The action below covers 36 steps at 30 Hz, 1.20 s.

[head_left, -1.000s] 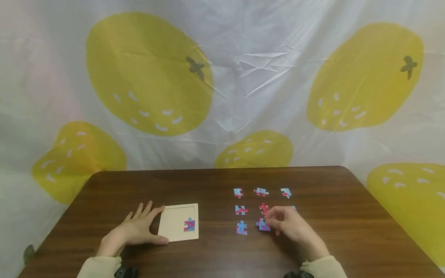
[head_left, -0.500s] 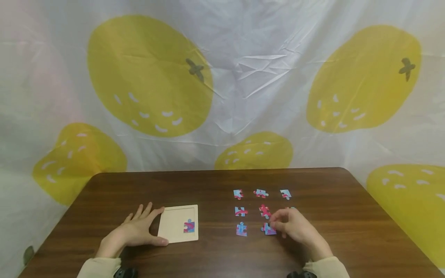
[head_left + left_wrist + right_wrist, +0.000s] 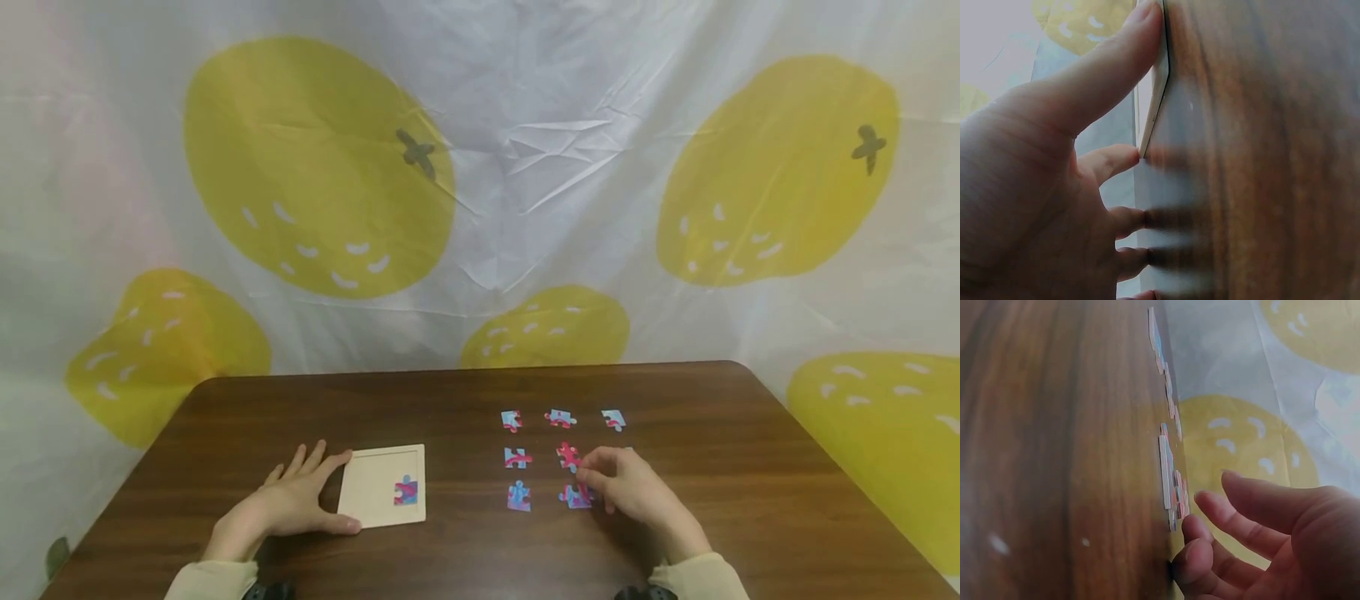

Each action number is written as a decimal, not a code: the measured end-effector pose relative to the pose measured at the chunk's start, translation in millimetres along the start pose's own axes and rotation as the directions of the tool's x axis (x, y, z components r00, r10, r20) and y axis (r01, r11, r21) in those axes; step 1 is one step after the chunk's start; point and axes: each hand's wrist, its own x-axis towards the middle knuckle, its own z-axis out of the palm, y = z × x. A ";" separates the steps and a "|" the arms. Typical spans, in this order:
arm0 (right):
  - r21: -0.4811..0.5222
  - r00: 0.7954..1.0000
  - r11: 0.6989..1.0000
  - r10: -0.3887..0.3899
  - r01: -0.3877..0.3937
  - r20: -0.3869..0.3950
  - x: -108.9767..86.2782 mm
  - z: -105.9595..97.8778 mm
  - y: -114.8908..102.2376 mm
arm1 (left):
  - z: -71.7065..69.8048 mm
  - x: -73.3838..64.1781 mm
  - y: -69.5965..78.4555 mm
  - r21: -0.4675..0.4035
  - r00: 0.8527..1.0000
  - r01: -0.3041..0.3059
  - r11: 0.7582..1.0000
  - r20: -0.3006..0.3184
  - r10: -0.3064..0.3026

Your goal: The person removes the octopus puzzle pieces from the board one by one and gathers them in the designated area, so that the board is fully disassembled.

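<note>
A pale square puzzle tray lies on the table with one blue-and-purple jigsaw piece in its lower right corner. My left hand spans the tray's left side, fingers spread, thumb resting on the near corner and index finger touching the far one. Several loose jigsaw pieces lie in rows to the right. Over the row nearest me hovers my right hand, its fingertips beside a blue-and-purple piece and a red piece. In the right wrist view, thumb and index finger are apart with nothing between them.
Farther back lie three pieces in a row: a left one, a middle one and a right one. Nearer are two left-column pieces, one pink-and-blue and one blue. A lemon-print cloth hangs behind the table.
The middle piece of the nearest row has slid slightly right and toward me under my right fingers. Those fingers have since lifted away from it a little. My left hand stays on the tray.
</note>
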 end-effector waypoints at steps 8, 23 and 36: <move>-0.006 0.999 0.999 -0.040 0.040 0.001 -2.1 -1.2 -11.8 | -1.2 -0.8 2.7 -0.021 1.000 -0.016 1.000 0.001 0.016; -0.096 0.958 0.955 -0.275 0.282 0.074 -12.8 30.3 -82.8 | -7.9 -7.6 9.1 0.003 1.000 -0.007 1.000 0.009 0.007; 0.007 0.938 0.954 -0.296 0.299 0.178 39.0 106.4 -108.8 | 4.0 12.9 -7.9 -0.019 0.999 0.014 1.000 -0.037 -0.015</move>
